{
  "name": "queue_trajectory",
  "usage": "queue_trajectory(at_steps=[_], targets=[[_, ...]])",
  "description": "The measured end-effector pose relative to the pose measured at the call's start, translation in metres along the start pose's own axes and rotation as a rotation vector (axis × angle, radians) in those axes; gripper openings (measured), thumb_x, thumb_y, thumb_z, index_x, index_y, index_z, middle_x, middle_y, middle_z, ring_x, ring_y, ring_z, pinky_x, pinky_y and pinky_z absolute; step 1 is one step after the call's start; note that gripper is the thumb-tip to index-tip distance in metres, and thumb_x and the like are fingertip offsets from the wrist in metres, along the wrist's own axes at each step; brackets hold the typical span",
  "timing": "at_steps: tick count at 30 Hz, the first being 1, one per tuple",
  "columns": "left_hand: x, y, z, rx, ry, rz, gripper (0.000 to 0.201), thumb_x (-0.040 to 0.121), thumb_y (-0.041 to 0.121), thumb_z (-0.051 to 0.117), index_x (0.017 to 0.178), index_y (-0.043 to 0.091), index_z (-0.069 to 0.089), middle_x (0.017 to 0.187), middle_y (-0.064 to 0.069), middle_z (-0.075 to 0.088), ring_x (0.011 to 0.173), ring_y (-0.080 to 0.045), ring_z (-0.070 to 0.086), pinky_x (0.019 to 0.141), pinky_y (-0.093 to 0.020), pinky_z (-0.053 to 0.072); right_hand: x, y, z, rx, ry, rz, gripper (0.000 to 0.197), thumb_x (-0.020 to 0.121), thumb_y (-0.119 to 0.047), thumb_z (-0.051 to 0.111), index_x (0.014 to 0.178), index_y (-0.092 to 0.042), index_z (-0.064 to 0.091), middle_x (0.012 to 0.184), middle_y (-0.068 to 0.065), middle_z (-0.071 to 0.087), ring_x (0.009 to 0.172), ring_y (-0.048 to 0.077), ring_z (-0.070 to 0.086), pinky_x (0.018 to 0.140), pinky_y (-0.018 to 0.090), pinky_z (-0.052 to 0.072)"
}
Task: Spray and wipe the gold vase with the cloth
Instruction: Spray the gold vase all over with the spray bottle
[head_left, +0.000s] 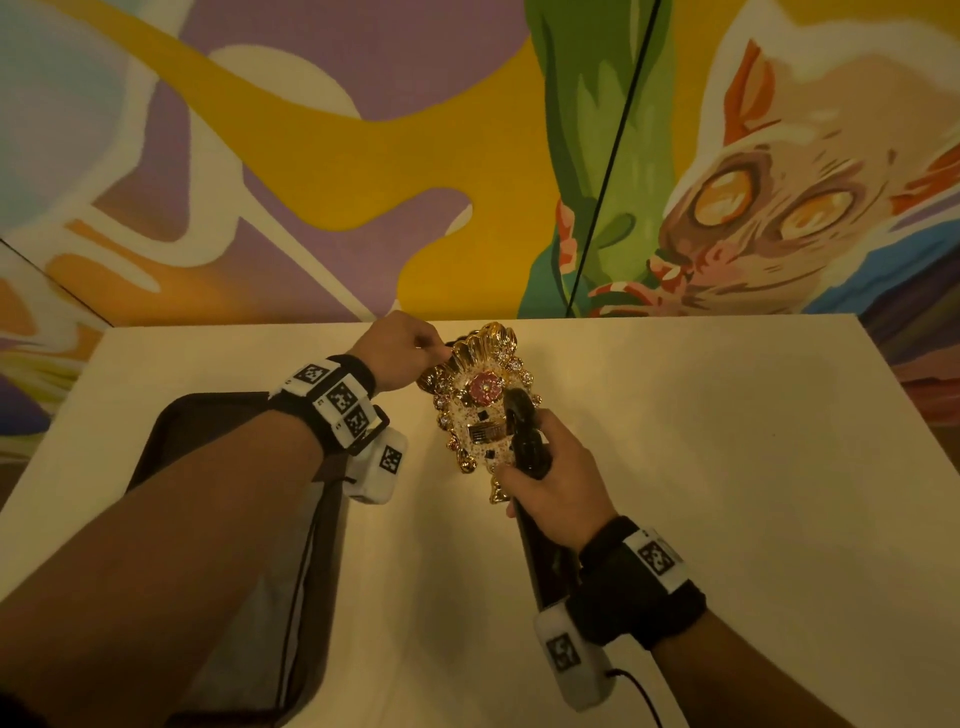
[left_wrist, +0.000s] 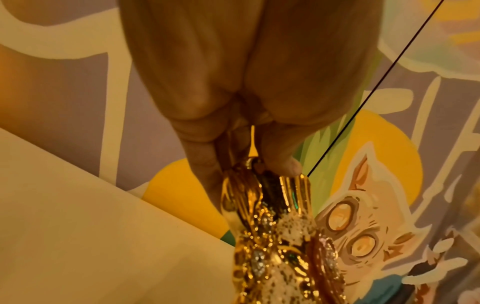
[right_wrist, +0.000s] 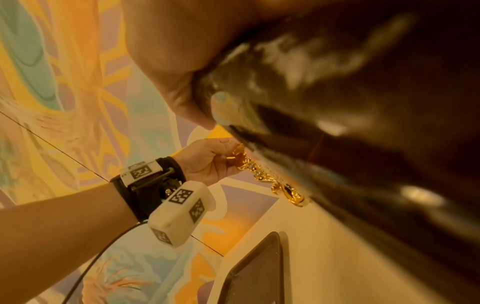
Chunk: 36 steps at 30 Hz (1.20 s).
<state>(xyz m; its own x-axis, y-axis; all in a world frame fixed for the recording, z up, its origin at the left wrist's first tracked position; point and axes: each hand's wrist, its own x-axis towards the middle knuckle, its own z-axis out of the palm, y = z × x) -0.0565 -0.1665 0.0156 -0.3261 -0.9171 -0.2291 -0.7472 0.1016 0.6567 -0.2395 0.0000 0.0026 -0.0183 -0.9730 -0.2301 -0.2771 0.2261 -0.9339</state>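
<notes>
Painted mural wall backs a pale table (head_left: 675, 415), and from the head view we find the gold vase (head_left: 480, 410) standing between the hands, our left hand (head_left: 400, 353) pinching its scalloped rim at the top while our right hand (head_left: 556, 478) is wrapped round a dark spray bottle (head_left: 524, 431) held against the vase's right flank, a dark tray (head_left: 171, 441) lying below the left forearm. From the left wrist view the fingertips (left_wrist: 285, 162) nip the thin fluted rim (left_wrist: 296, 189); we judge the piece rigid, glossy, slippery and brittle, with raised ornament that could chip, so a hold lower on the body seems safer than this edge pinch. From the right wrist view the bottle (right_wrist: 337, 102) fills the frame, blurred, fingers curled about it; no cloth is seen.
</notes>
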Motion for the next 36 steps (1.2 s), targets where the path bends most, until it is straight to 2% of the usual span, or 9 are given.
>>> queue_trajectory(at_steps=[2,7,12,18,21,25,30,32,36], targets=[[0.001,-0.001,0.0,-0.008,0.002,0.015,0.018,0.091,0.019,0.064,0.086,0.005,0.074,0.078,-0.004,0.066,0.076,-0.018,0.058,0.075,-0.033,0.045,0.0,0.0,0.0,-0.004,0.017,-0.016,0.047,0.08,-0.013,0.067,0.122,-0.024,0.049,0.078,-0.001,0.067,0.054,0.016,0.067,0.053,0.024,0.057],[0.005,-0.001,0.002,-0.047,0.013,0.016,0.017,0.09,0.017,0.065,0.086,0.003,0.073,0.082,-0.006,0.067,0.073,-0.015,0.056,0.077,-0.035,0.046,0.003,0.0,-0.001,-0.022,0.016,-0.005,0.033,0.079,-0.014,0.067,0.109,-0.019,0.054,0.075,-0.002,0.067,0.055,0.021,0.068,0.058,0.033,0.06],[0.01,-0.005,-0.001,-0.082,0.011,-0.001,0.015,0.089,0.018,0.066,0.085,0.005,0.073,0.081,-0.005,0.068,0.078,-0.02,0.058,0.082,-0.043,0.05,-0.002,0.003,0.0,-0.011,0.006,-0.025,0.054,0.078,-0.014,0.067,0.127,-0.028,0.047,0.089,0.004,0.068,0.056,0.02,0.068,0.057,0.028,0.059],[0.013,-0.006,-0.007,-0.049,0.021,0.019,0.016,0.09,0.018,0.065,0.086,0.005,0.073,0.069,0.011,0.061,0.076,-0.018,0.057,0.081,-0.039,0.049,-0.016,0.013,-0.005,-0.014,0.025,0.003,0.029,0.079,-0.014,0.068,0.104,-0.02,0.053,0.078,0.003,0.067,0.057,0.023,0.068,0.054,0.026,0.057],[0.014,-0.007,-0.011,-0.028,0.025,0.032,0.015,0.09,0.017,0.065,0.085,0.005,0.073,0.068,0.01,0.06,0.075,-0.018,0.055,0.08,-0.04,0.049,-0.027,0.024,-0.007,-0.035,0.015,0.06,0.037,0.081,-0.015,0.066,0.11,-0.03,0.05,0.076,0.008,0.066,0.058,0.024,0.069,0.058,0.027,0.059],[0.013,-0.002,-0.015,0.028,0.021,0.053,0.015,0.091,0.018,0.064,0.087,0.006,0.072,0.071,0.005,0.061,0.077,-0.02,0.057,0.078,-0.039,0.048,-0.035,0.036,-0.007,-0.06,0.009,0.054,0.048,0.081,-0.015,0.066,0.116,-0.039,0.045,0.075,0.011,0.065,0.058,0.022,0.068,0.057,0.021,0.057],[0.007,0.01,-0.016,0.174,0.004,0.173,0.012,0.093,0.019,0.062,0.084,0.015,0.068,0.099,-0.006,0.07,0.093,-0.027,0.063,0.079,-0.034,0.046,-0.036,0.044,-0.012,-0.059,0.016,0.09,0.032,0.08,-0.015,0.067,0.107,-0.018,0.05,0.077,0.01,0.065,0.059,0.025,0.069,0.061,0.031,0.06],[0.003,0.013,-0.012,0.206,-0.006,0.227,0.012,0.092,0.018,0.063,0.081,0.019,0.066,0.104,-0.01,0.072,0.09,-0.03,0.064,0.079,-0.039,0.051,-0.038,0.044,-0.015,-0.039,0.016,0.083,0.036,0.081,-0.014,0.067,0.112,-0.021,0.05,0.078,0.01,0.064,0.059,0.024,0.069,0.061,0.029,0.06],[-0.009,0.01,0.01,0.17,-0.049,0.374,0.017,0.088,0.006,0.059,0.077,0.018,0.062,0.096,-0.01,0.071,0.082,-0.027,0.063,0.077,-0.048,0.053,-0.04,0.047,-0.021,-0.011,0.035,0.051,0.047,0.081,-0.01,0.067,0.121,-0.028,0.049,0.078,0.012,0.065,0.058,0.023,0.069,0.059,0.023,0.057]])
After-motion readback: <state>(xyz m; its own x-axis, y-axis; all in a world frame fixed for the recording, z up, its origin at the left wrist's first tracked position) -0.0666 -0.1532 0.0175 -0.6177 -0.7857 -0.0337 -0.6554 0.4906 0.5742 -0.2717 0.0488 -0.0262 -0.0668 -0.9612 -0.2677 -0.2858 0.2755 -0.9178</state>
